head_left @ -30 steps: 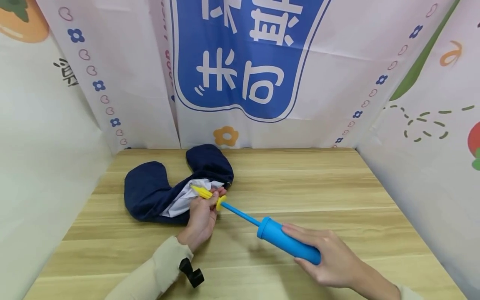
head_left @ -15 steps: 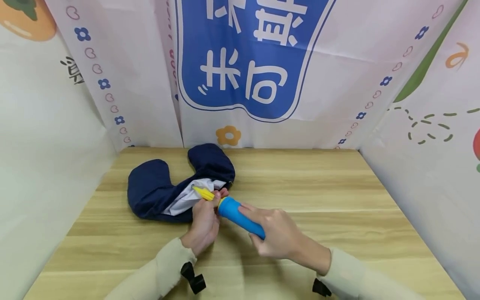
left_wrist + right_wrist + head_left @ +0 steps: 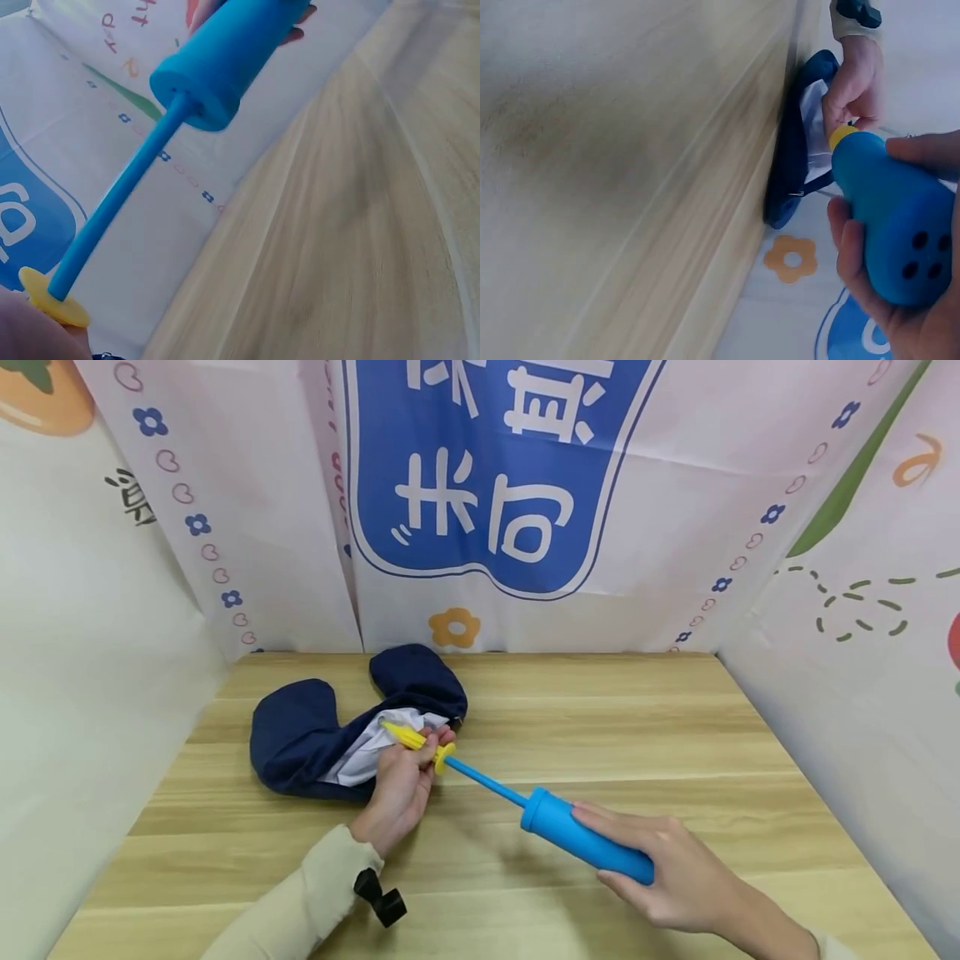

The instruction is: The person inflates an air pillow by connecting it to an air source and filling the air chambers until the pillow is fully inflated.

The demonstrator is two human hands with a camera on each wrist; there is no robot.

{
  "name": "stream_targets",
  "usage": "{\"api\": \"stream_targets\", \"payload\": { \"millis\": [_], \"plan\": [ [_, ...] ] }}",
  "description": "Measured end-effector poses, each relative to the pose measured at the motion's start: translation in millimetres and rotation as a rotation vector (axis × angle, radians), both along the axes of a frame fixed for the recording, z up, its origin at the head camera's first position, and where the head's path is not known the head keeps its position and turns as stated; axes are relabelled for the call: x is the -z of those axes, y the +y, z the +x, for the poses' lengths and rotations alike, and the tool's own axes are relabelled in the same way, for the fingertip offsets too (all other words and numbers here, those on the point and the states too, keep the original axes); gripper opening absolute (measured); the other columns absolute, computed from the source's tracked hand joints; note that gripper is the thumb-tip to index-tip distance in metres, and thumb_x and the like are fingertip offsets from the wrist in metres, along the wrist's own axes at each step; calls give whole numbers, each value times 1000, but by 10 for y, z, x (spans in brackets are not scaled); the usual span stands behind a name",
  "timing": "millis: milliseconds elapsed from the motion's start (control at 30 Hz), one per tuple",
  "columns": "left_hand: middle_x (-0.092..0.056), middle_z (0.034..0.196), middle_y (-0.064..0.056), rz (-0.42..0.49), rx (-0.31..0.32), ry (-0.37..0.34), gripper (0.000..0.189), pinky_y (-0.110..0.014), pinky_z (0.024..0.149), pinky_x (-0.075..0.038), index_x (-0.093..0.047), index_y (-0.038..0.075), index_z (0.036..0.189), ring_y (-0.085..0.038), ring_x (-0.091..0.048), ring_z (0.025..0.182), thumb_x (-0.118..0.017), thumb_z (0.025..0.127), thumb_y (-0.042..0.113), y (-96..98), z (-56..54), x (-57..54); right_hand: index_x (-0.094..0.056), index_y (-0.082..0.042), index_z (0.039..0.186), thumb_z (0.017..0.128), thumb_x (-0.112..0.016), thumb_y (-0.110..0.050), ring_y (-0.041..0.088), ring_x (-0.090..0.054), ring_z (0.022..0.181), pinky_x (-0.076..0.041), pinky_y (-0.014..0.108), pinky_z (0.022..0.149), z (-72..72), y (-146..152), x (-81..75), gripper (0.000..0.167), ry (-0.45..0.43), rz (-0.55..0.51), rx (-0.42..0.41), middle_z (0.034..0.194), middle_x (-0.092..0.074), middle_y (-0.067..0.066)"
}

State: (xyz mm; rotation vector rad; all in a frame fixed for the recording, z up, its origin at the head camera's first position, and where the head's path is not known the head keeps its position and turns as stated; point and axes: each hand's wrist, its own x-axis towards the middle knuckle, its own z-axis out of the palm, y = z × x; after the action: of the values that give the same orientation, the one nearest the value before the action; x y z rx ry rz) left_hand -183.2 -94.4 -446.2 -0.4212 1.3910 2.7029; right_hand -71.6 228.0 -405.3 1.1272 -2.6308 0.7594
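Note:
A blue hand pump (image 3: 588, 837) with a yellow nozzle (image 3: 403, 734) slants across the middle of the head view, its thin blue rod drawn out. My left hand (image 3: 399, 789) pinches the yellow nozzle end just behind its tip. Around the pump's blue barrel (image 3: 889, 202) my right hand (image 3: 675, 877) is wrapped, with the fingers curled in the right wrist view. Under the nozzle lies a navy U-shaped neck pillow (image 3: 296, 735), its cover opened to show a white lining (image 3: 367, 752). Whether the nozzle tip touches the white part I cannot tell.
The pillow and both hands are over a light wooden table (image 3: 600, 718). Printed white sheets (image 3: 660, 527) stand behind it and on both sides. A black strap mount (image 3: 381, 897) sits on the left wrist.
The right hand pushed the barrel up against the yellow flange, then drew it back down to the right, baring the rod again. The left hand and pillow stayed nearly in place.

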Motion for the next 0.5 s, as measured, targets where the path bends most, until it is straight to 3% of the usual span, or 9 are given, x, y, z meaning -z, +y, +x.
{"api": "stream_targets", "payload": {
  "millis": [100, 233, 400, 500],
  "plan": [
    [-76, 107, 1, 28, -57, 8, 12, -18, 94, -57, -50, 2, 120, -5, -74, 97, -53, 108, 1, 64, 2, 6, -60, -17, 150, 81, -87, -11, 20, -77, 110, -65, 35, 81, -18, -91, -49, 74, 81, 27, 26, 143, -69, 4],
    [-74, 109, 3, 31, -119, -16, 16, -18, 95, -55, -49, 2, 125, -4, -72, 99, -53, 110, 7, 169, 49, 22, -66, -14, 144, 78, -87, -15, 20, -79, 104, -66, 38, 77, -155, -384, -29, 69, 176, 54, 45, 139, -72, 5],
    [-73, 113, 1, -27, -191, -44, 19, -17, 94, -53, -48, 1, 128, -4, -71, 101, -52, 111, 9, 230, 175, 51, -68, -9, 141, 79, -85, -14, 21, -79, 105, -66, 39, 81, -395, -774, 103, 64, 164, 9, 5, 138, -72, 10],
    [-75, 110, 1, -40, -166, -28, 18, -16, 94, -54, -48, 0, 126, -6, -72, 102, -53, 110, 8, 252, 215, 56, -67, -6, 141, 80, -84, -13, 21, -78, 105, -66, 38, 81, -486, -903, 151, 63, 165, -9, -22, 137, -72, 12]
  ]
}}
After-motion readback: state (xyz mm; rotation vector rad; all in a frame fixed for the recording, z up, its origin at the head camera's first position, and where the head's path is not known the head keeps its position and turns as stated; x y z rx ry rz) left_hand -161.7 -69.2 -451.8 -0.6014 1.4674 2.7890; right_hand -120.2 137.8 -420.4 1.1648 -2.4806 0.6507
